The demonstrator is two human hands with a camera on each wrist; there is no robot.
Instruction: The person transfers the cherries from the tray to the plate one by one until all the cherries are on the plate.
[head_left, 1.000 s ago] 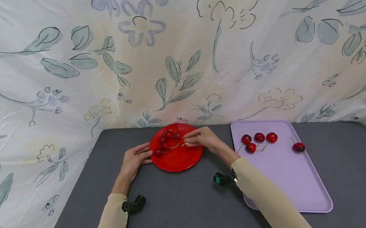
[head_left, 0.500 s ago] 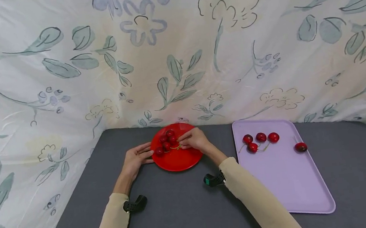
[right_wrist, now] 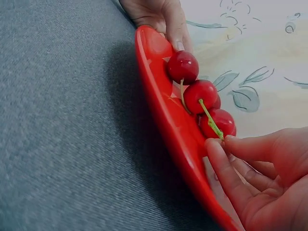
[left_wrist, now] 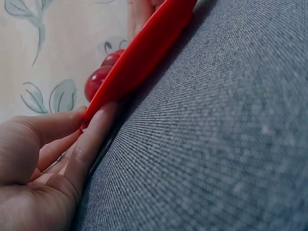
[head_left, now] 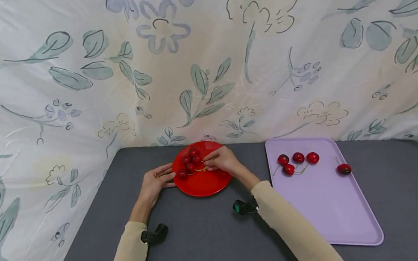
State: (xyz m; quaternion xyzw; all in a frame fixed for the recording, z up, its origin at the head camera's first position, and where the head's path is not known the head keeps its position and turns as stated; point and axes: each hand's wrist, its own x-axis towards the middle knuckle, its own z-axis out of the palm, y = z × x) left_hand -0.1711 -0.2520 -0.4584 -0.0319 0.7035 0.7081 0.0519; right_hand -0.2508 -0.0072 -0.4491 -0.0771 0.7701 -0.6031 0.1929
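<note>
A red plate (head_left: 205, 188) with several red cherries (head_left: 194, 152) bunched on its left side lies on the dark grey tabletop. My left hand (head_left: 154, 182) holds the plate's left rim, thumb at the edge and a finger beneath it, as the left wrist view shows. Over the plate's right half is my right hand (head_left: 223, 160). In the right wrist view its thumb and forefinger pinch the green stem (right_wrist: 211, 120) of a cherry (right_wrist: 196, 100). That cherry sits among the others, close over the plate. Part of the plate's right side is hidden by this hand.
To the right lies a lilac tray (head_left: 334, 211) with several cherries (head_left: 288, 169) near its far end. A lone dark cherry (head_left: 344, 169) rests at the tray's right rim. Behind the table hangs a flower-patterned cloth (head_left: 200, 54).
My right hand has moved left across the plate, and a cherry near its fingers now sits closer to the bunch. Over the last half second both hands stay still, the left on the rim.
</note>
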